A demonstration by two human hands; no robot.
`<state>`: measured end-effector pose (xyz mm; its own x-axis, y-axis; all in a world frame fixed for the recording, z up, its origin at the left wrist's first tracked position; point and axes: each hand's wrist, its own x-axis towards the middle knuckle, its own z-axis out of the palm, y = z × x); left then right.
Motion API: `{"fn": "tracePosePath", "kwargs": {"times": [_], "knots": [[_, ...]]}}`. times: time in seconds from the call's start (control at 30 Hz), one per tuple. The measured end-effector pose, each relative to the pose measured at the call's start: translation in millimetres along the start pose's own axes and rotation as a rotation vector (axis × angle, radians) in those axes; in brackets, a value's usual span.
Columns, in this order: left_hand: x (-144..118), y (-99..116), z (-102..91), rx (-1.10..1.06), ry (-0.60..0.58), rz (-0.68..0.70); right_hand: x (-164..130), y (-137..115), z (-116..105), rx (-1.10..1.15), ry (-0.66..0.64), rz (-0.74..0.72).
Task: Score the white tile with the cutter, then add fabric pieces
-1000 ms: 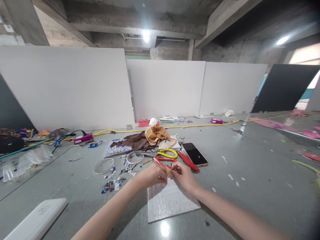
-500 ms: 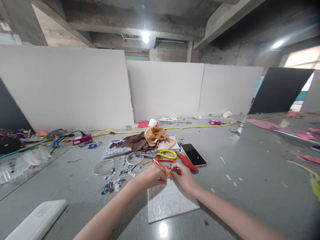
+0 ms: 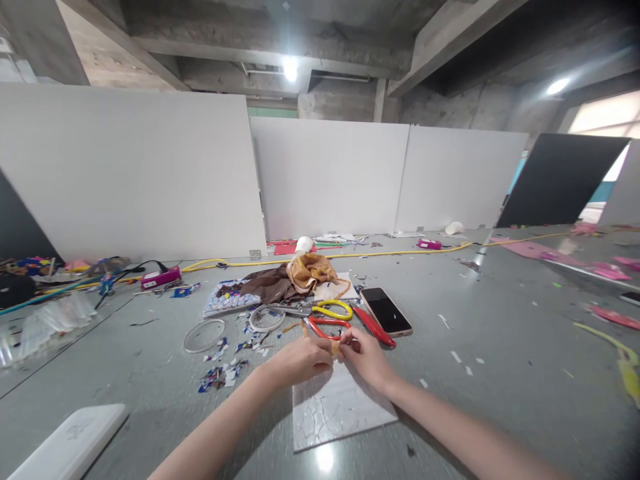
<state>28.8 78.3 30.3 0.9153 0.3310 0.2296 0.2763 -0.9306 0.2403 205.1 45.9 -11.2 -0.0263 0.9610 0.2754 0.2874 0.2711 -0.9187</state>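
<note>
My left hand (image 3: 306, 357) and my right hand (image 3: 364, 357) meet over the far edge of a white board (image 3: 340, 413) with a cracked-line pattern. Between them they pinch a small yellowish scrap of fabric (image 3: 335, 348). Just beyond my fingers lie scissors (image 3: 330, 327) with red and yellow handles. A red-handled tool (image 3: 374, 327) rests right of the scissors, beside a phone (image 3: 386, 311). Farther back are crumpled golden-brown cloth (image 3: 313, 272) and dark brown cloth (image 3: 270, 283), the latter partly over a patterned board (image 3: 233, 301).
Rolls of clear tape (image 3: 204, 335) and small scraps (image 3: 223, 375) lie to the left. A white power bank (image 3: 73, 440) sits at the near left. A yellow cable (image 3: 390, 253) runs across the back, before white panels (image 3: 330, 183). Purple boxes (image 3: 161, 278) stand along it.
The view has shifted slightly. Both hands stay together over the board's far edge, still pinching the yellowish scrap, with only tiny finger movement.
</note>
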Motion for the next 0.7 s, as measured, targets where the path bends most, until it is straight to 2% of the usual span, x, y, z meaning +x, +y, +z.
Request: {"fn": "tracePosePath", "kwargs": {"times": [0.7], "knots": [[1, 0, 13.9, -0.089, 0.004, -0.038, -1, 0, -2, -0.031, 0.001, 0.004]]}}
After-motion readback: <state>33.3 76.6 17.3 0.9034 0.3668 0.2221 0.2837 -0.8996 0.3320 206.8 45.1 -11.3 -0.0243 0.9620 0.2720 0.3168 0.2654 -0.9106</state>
